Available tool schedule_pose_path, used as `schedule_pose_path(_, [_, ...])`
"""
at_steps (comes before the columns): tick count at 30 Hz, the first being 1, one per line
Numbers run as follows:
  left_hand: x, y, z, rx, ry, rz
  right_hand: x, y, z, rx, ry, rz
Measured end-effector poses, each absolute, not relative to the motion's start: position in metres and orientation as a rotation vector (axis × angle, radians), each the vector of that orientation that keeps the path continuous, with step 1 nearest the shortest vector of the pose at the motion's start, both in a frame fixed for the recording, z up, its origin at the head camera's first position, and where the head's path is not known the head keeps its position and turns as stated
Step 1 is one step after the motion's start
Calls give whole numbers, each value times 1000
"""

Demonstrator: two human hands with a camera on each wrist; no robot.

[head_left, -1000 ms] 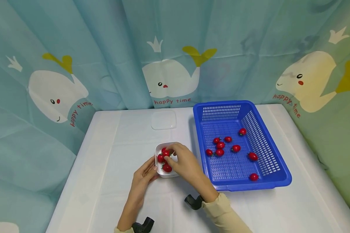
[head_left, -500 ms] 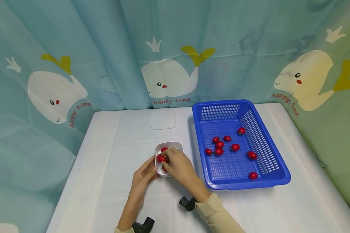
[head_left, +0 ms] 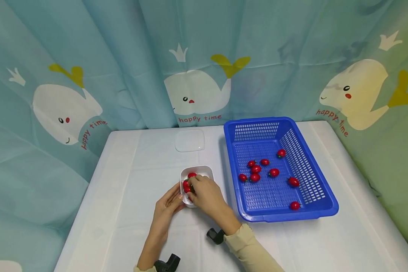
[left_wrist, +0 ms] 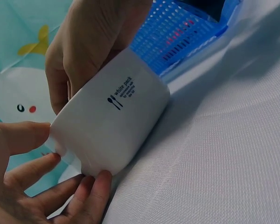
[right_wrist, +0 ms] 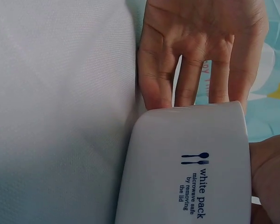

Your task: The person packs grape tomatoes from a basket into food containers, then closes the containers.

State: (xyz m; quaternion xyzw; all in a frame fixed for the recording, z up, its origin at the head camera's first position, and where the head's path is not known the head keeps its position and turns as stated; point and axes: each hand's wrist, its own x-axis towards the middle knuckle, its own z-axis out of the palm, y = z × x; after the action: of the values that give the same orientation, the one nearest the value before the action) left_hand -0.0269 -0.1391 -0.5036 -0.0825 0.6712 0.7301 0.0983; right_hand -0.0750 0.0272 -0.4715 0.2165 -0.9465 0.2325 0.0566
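In the head view, a small white container [head_left: 207,171] with several red cherry tomatoes [head_left: 186,184] in it stands on the table. My left hand [head_left: 167,202] holds its left side, the thumb at the rim and the fingers along the wall and lower edge. My right hand [head_left: 206,196] reaches in over the right rim, and its thumb and fingers pinch a cherry tomato, partly hidden by the fingertips. From the left wrist view, the container's outer wall [left_wrist: 116,116] shows printed lettering, and its inside is hidden.
A blue plastic basket [head_left: 262,218] stands on the right, with several more cherry tomatoes [head_left: 274,172] spread over its floor. Behind the container lies a clear flat lid [head_left: 189,140] on the white table [head_left: 146,158]. A curtain [head_left: 129,56] hangs behind the table's far edge.
My right hand has moved a little left and deeper into the white container with the cherry tomato. The left hand stays at the container's side. The tomatoes in the basket have not moved.
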Motion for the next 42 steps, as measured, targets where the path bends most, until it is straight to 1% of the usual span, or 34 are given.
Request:
schedule_pose_path(11, [-27, -139, -504, -213, 2012, 2157, -75, 28, -470, 672, -2909, 695])
schedule_pose_path(18, [-27, -138, -504, -236, 1997, 2169, -74, 28, -470, 670, -2902, 720])
schedule_pose_path(27, [-26, -139, -505, -233, 1986, 2169, -71, 28, -466, 649, -2883, 828])
schedule_pose_path(35, [-27, -139, -505, -233, 1987, 2175, -64, 29, -453, 644, -2880, 859])
schedule_pose_path(42, [-27, -139, -506, -234, 2004, 2166, -60, 39, -427, 631, -2900, 952])
